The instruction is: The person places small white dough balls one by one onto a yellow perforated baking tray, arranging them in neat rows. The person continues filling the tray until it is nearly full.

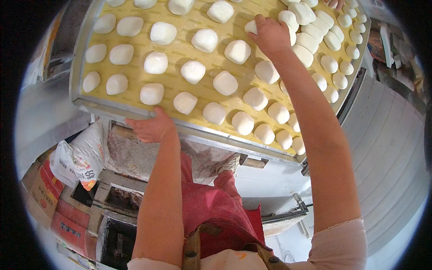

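Observation:
My right hand (pixel 272 35) reaches across the tray, its fingers and thumb around a white dough bun (pixel 250 27). Just right of it, several dough pieces (pixel 306 42) lie pressed together in a cluster, partly behind my hand. My left hand (pixel 153 126) is at the near metal rim of the tray (pixel 206 132), thumb over the edge beside a dough bun (pixel 152 93) and the other fingers outside. Spaced rows of rounded dough buns (pixel 193 72) cover the yellow mesh sheet (pixel 135 72) in the tray. My right forearm hides some buns.
Another person's hand (pixel 334 3) is at the tray's far right. A ribbed grey surface (pixel 381 135) lies to the right. Below left are a white plastic sack (pixel 86 152) bearing writing, a cardboard box (pixel 44 195) and a red box (pixel 69 222). A shoe (pixel 229 164) shows below the tray.

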A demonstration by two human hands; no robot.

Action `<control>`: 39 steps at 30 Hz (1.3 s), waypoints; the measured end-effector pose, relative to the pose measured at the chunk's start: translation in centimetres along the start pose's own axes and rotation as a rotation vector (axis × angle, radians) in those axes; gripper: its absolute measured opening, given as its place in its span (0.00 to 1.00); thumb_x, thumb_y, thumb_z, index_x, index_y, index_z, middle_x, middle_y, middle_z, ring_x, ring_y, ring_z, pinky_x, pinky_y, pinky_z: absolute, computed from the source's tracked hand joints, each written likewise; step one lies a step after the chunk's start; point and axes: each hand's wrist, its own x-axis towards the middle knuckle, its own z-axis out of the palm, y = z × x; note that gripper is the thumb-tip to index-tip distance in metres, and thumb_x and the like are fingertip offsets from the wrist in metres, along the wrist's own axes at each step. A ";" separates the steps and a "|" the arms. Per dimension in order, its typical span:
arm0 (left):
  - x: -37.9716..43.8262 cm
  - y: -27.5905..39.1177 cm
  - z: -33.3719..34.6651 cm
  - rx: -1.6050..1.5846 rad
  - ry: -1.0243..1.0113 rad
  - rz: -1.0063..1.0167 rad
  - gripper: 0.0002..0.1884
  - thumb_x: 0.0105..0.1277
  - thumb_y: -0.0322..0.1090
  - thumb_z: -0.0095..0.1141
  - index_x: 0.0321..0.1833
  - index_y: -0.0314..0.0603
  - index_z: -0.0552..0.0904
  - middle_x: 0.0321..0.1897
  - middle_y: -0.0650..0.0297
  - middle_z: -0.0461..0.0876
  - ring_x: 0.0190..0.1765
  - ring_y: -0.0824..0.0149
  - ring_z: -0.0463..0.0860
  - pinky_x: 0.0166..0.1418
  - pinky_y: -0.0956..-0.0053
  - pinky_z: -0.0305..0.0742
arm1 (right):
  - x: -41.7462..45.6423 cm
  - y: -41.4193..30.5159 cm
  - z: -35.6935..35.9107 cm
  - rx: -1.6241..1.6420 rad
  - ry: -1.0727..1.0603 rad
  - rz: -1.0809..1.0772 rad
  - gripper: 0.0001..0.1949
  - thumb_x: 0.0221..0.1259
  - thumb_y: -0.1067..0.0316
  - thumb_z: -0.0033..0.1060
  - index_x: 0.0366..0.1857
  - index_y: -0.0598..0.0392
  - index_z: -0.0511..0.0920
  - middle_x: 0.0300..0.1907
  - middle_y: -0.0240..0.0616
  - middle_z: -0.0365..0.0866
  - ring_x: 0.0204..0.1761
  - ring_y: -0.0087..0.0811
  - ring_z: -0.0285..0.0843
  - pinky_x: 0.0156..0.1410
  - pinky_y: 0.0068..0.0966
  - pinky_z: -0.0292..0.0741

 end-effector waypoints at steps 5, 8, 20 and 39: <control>-0.4 0.4 0.0 0.022 -0.012 0.004 0.53 0.53 0.54 0.67 0.78 0.31 0.58 0.65 0.44 0.75 0.65 0.46 0.76 0.70 0.49 0.66 | 0.6 0.1 0.2 -0.027 -0.083 0.042 0.24 0.63 0.46 0.67 0.56 0.50 0.77 0.46 0.42 0.85 0.54 0.46 0.82 0.66 0.46 0.71; -0.1 -0.3 0.6 0.036 0.042 0.027 0.53 0.53 0.54 0.67 0.78 0.31 0.58 0.65 0.44 0.74 0.65 0.45 0.75 0.70 0.49 0.66 | -0.6 1.0 0.4 0.080 0.170 -0.045 0.21 0.62 0.52 0.68 0.54 0.50 0.79 0.46 0.40 0.86 0.52 0.45 0.83 0.59 0.43 0.76; -0.1 -0.9 1.3 0.033 0.115 0.105 0.54 0.52 0.54 0.68 0.78 0.31 0.58 0.65 0.43 0.75 0.63 0.44 0.76 0.67 0.48 0.68 | -6.4 5.3 1.4 0.128 -0.090 0.000 0.27 0.52 0.59 0.76 0.58 0.49 0.77 0.58 0.42 0.80 0.57 0.49 0.80 0.60 0.42 0.79; -0.2 0.2 0.0 0.013 0.034 0.023 0.54 0.52 0.53 0.69 0.78 0.32 0.59 0.61 0.43 0.77 0.62 0.42 0.76 0.70 0.49 0.66 | -4.9 5.4 1.1 -0.038 -0.148 0.156 0.27 0.59 0.49 0.72 0.59 0.47 0.76 0.53 0.38 0.83 0.57 0.39 0.81 0.59 0.45 0.74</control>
